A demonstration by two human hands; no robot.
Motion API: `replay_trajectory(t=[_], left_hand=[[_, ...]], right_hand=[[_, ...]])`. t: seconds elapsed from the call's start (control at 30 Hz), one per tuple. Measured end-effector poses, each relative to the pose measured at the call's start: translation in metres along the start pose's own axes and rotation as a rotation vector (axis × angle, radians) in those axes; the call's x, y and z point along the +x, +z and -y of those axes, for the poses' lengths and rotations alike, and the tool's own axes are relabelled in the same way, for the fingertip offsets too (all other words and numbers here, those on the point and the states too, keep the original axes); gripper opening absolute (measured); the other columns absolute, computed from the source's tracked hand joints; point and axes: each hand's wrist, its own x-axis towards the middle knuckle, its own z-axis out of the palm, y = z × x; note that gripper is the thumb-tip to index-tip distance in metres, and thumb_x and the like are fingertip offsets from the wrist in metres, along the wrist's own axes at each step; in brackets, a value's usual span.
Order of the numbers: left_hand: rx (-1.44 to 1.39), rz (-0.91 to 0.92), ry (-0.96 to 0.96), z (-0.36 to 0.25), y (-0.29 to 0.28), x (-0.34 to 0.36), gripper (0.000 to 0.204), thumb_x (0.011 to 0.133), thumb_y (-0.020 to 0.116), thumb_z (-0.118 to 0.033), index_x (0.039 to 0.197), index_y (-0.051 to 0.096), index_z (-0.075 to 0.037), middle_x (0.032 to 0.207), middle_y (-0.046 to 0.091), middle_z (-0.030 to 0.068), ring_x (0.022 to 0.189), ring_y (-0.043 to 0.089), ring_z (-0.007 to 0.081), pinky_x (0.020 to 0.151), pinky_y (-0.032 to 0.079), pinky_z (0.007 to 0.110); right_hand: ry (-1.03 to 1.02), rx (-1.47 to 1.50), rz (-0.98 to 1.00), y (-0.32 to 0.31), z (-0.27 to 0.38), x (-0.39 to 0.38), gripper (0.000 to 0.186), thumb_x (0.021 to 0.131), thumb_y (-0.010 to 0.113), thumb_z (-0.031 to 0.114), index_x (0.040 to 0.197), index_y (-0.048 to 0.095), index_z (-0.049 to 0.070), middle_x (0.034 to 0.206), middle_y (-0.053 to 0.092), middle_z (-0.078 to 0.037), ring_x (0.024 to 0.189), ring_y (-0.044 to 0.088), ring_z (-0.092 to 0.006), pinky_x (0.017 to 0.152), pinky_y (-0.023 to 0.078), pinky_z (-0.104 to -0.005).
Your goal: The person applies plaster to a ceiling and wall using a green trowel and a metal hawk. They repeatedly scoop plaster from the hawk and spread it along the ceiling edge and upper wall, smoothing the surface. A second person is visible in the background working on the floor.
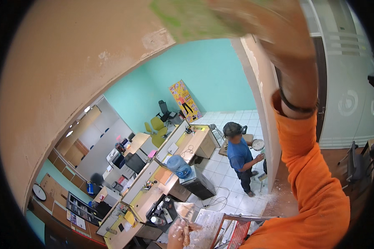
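My right hand [249, 18], raised at top right and blurred, grips a flat green tool [187, 18] against the beige, patched wall surface [70, 62] above the opening. At bottom centre my left hand [179, 234] is closed on a scraper [183, 211] with a wide blade smeared with pale paste. Below it stands a paste-spattered ladder [241, 228] with a red part.
A person [241, 157] in blue stands below by the wall's edge, holding a round container [257, 145]. Partitioned desks [199, 141], a water dispenser [195, 186], chairs [158, 124] and loose cables [218, 199] lie below. A glass panel [347, 91] is at right.
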Motion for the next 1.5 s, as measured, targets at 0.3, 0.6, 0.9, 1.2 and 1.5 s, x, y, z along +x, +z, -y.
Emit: replay_trajectory(t=[0.3,0.6,0.9,1.2,1.5], left_hand=[[-0.777,-0.047,0.189,-0.118,0.030,0.021,0.031,0.110,0.047,-0.031,0.107,0.053,-0.002,0.076,0.057,0.0084,0.053,0.052,0.0162,0.048,0.042,0.029],[-0.458,-0.157,0.438,-0.113,0.046,0.042,0.023,0.109,0.053,-0.021,0.113,0.057,0.001,0.094,0.060,0.0068,0.065,0.050,0.0086,0.055,0.038,0.024],[-0.283,-0.288,0.384,-0.101,0.047,0.044,0.021,0.108,0.054,-0.015,0.117,0.062,0.002,0.089,0.063,0.0036,0.067,0.049,0.0061,0.060,0.040,0.022],[0.257,-0.432,0.612,-0.076,0.030,0.053,0.045,0.100,0.052,0.003,0.144,0.053,0.006,0.107,0.063,0.0165,0.087,0.058,0.0243,0.076,0.049,0.035],[0.483,-0.459,0.932,-0.091,0.016,0.057,0.060,0.088,0.051,0.011,0.146,0.057,-0.001,0.099,0.060,0.0178,0.077,0.054,0.0250,0.070,0.045,0.035]], right_hand=[[1.747,1.294,-0.411,-0.062,0.178,-0.113,0.045,0.092,0.069,-0.003,0.133,0.054,-0.009,0.124,0.069,-0.019,0.109,0.072,-0.0257,0.096,0.060,-0.0378],[2.291,1.548,-0.269,-0.076,0.284,-0.116,0.046,0.094,0.067,0.001,0.138,0.058,-0.008,0.127,0.069,-0.017,0.110,0.069,-0.0193,0.097,0.055,-0.0348],[2.378,1.674,-0.294,-0.057,0.291,-0.113,0.041,0.093,0.070,0.004,0.132,0.061,-0.008,0.124,0.070,-0.015,0.108,0.071,-0.0202,0.095,0.056,-0.0347],[2.464,1.840,-0.244,-0.052,0.285,-0.112,0.047,0.090,0.071,0.004,0.133,0.057,-0.008,0.119,0.070,-0.017,0.105,0.073,-0.0250,0.088,0.063,-0.0404],[2.519,2.030,-0.251,-0.054,0.277,-0.121,0.048,0.092,0.067,0.007,0.136,0.055,-0.008,0.124,0.067,-0.020,0.109,0.072,-0.0284,0.086,0.065,-0.0405]])
